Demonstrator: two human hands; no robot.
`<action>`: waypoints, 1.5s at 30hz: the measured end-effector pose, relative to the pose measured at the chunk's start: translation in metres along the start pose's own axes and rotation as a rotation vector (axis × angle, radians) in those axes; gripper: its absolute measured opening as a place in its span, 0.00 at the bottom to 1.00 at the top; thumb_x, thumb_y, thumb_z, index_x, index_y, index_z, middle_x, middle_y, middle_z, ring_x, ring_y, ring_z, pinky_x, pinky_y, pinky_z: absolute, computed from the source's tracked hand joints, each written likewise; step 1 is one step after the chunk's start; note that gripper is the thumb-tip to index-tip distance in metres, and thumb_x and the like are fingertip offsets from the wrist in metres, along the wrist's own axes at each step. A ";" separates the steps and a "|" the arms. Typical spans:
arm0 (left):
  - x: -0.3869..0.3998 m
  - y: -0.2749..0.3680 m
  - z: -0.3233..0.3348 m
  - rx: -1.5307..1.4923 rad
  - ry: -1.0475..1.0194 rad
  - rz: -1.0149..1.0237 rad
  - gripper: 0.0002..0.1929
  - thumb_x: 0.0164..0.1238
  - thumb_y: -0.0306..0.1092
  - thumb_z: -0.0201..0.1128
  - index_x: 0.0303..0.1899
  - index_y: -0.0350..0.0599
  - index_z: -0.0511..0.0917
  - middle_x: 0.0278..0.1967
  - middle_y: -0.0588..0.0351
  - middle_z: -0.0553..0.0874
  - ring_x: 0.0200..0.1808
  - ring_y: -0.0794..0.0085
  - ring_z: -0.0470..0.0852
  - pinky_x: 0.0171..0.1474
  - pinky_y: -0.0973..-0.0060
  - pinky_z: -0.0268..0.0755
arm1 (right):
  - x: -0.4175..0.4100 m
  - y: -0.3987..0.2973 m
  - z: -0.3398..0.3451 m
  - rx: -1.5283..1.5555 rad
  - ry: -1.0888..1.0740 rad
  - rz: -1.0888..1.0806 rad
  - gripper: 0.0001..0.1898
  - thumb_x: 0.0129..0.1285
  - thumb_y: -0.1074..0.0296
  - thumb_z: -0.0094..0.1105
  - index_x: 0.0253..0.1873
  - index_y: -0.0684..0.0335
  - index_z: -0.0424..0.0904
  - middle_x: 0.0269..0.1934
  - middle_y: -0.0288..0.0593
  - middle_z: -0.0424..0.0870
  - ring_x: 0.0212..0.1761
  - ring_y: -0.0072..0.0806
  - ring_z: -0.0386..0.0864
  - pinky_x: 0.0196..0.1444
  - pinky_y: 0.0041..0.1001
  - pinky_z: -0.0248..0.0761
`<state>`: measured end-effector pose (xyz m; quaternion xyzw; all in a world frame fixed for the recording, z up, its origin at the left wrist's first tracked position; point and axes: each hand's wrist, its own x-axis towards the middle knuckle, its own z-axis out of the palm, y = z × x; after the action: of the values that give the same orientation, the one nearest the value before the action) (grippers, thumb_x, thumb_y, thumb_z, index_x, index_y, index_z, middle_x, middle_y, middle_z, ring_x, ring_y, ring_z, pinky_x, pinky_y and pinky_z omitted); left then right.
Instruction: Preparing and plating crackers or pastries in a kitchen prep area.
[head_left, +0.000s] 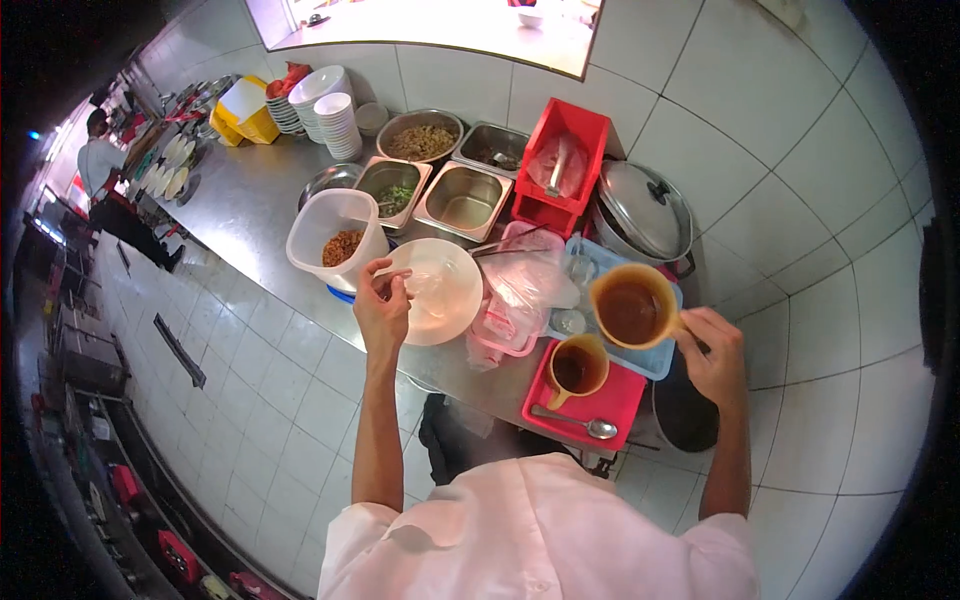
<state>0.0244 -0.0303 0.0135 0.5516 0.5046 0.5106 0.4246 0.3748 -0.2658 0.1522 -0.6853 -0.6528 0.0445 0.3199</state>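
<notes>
My right hand (714, 356) grips the handle of a tan plastic jug (634, 306) with brown liquid inside, above a light-blue tray (651, 358). My left hand (382, 304) is over the left rim of a round whitish bowl (442, 322), its fingers curled. Clear plastic film (431, 283) seems to lie in the bowl; whether my fingers pinch it cannot be made out. Close to me, a second tan jug (577, 365) with dark contents and a metal spoon (600, 429) rest on a red tray (626, 386).
Left of the bowl stands a translucent tub (315, 244) of reddish-brown crumbly food. Metal pans (463, 201) and a red bin (566, 120) line the back. A lidded pot (645, 210) is at right. Plastic bags (529, 277) cover a pink basket (517, 346). A person (105, 165) stands far left.
</notes>
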 end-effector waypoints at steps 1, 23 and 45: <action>0.003 -0.003 -0.001 -0.005 -0.013 -0.008 0.13 0.74 0.24 0.58 0.57 0.39 0.73 0.41 0.51 0.91 0.30 0.76 0.85 0.34 0.79 0.77 | -0.012 0.003 -0.004 -0.025 0.017 0.042 0.09 0.66 0.76 0.64 0.48 0.73 0.83 0.38 0.50 0.85 0.37 0.38 0.85 0.40 0.33 0.77; 0.046 0.007 -0.032 0.284 -0.507 0.280 0.20 0.65 0.18 0.59 0.59 0.36 0.78 0.43 0.42 0.83 0.40 0.53 0.85 0.45 0.63 0.78 | -0.194 -0.005 0.202 -0.183 0.670 0.844 0.18 0.78 0.60 0.56 0.58 0.71 0.82 0.38 0.45 0.85 0.34 0.26 0.82 0.35 0.28 0.75; 0.055 0.017 -0.023 0.048 -0.623 0.245 0.15 0.63 0.14 0.58 0.50 0.40 0.81 0.38 0.49 0.81 0.33 0.64 0.83 0.39 0.71 0.77 | 0.081 -0.123 0.277 0.435 -0.134 0.619 0.16 0.76 0.60 0.56 0.54 0.68 0.83 0.47 0.50 0.83 0.49 0.37 0.82 0.53 0.33 0.73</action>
<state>0.0020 0.0207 0.0407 0.7477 0.2921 0.3527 0.4808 0.1471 -0.0931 0.0233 -0.7616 -0.4098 0.3211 0.3860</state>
